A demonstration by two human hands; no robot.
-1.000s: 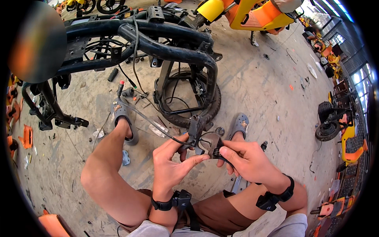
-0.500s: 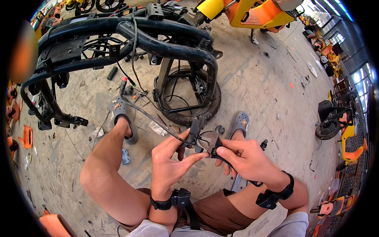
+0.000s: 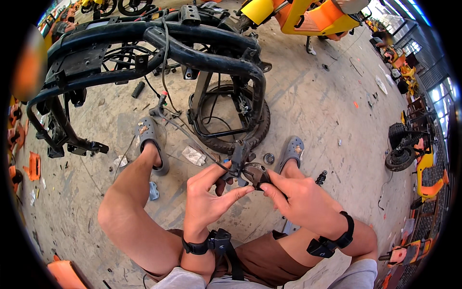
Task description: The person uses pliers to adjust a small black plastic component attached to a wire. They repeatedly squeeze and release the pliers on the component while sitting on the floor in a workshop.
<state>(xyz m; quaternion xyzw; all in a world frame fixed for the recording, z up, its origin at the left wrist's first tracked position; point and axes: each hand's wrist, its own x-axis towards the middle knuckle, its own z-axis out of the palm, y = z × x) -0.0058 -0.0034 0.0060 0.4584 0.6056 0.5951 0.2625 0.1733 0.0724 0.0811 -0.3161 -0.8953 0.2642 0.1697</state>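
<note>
Your left grip point(image 3: 206, 198) curled round black cabled housing point(image 3: 237, 158); your right grip point(image 3: 299, 196) pinched dark rounded piece point(image 3: 256, 174). Steady left hold, light right pressure, slack cable point(image 3: 198, 144) seemed wise.

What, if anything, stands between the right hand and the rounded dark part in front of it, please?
Nothing visible does: the right hand pinches the rounded dark part directly. The left hand holds the black bracket-like part on the opposite side, not between them.

No words or numbers can be read. The black device point(image 3: 219, 240) at left wrist point(image 3: 197, 232) has one pale mark point(image 3: 222, 245), too small for reading.
</note>
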